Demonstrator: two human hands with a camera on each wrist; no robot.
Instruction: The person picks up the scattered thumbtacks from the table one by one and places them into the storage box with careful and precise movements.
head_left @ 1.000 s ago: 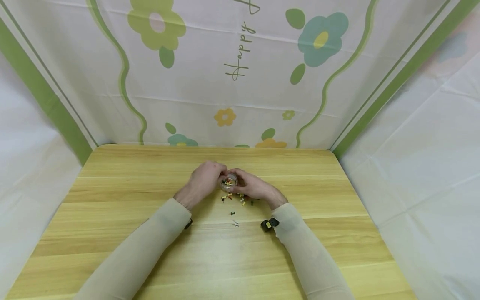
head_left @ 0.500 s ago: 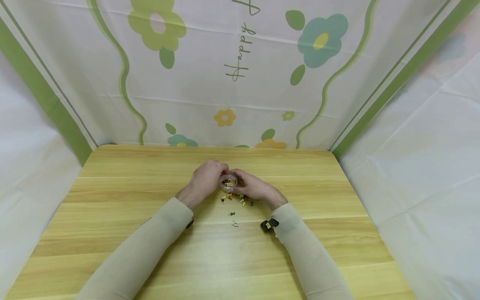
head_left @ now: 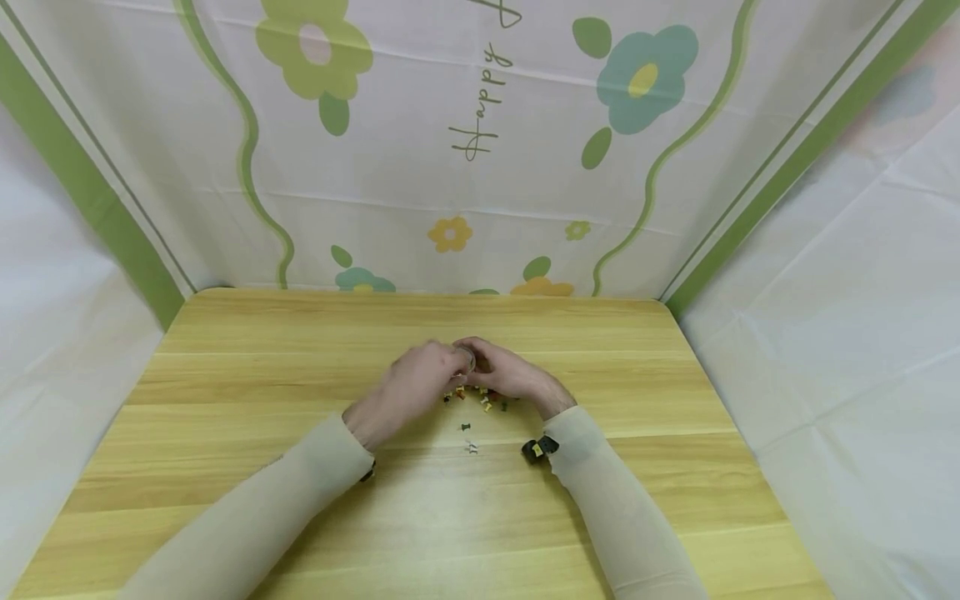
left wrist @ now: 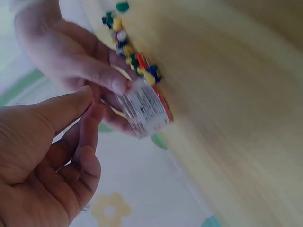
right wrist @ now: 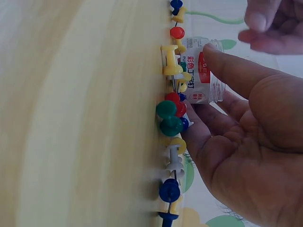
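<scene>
My right hand holds a small clear plastic jar with a white and red label, thumb on one side and fingers on the other. The jar stands upright on the table, its mouth up. My left hand is at the jar's mouth, thumb and forefinger tips close together, the other fingers curled. No pin shows between them, and I cannot tell whether a small one is hidden there. Colourful push pins in yellow, red, green, blue and white lie in a loose heap beside the jar, on the near side.
Nearer my body, a dark green push pin and white push pins lie apart from the heap. The wood-grain table meets a flower-printed cloth backdrop at its far edge, with white cloth on both sides.
My left hand has shifted from the jar's left rim toward my body and slightly right, now covering much of the jar in the head view. My right hand and the jar stay in place.
</scene>
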